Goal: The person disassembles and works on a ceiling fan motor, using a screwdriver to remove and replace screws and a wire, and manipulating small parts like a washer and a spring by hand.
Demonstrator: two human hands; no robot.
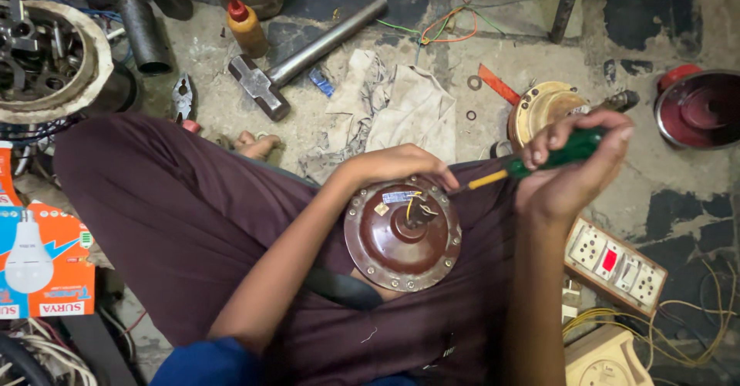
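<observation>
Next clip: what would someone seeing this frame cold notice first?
First, the round dark-red motor housing resting on the person's lap at centre, steadied at its upper edge by the left hand. Next, the right hand gripping a green-handled screwdriver whose tip points at the housing's rim. Beyond, a heavy hammer lies on the cluttered floor near a crumpled cloth.

Left hand (397, 166) steadies a brown fan motor housing (402, 236) on the lap; right hand (574, 162) grips a green-handled screwdriver (539, 161), tip at the housing's far rim.
</observation>
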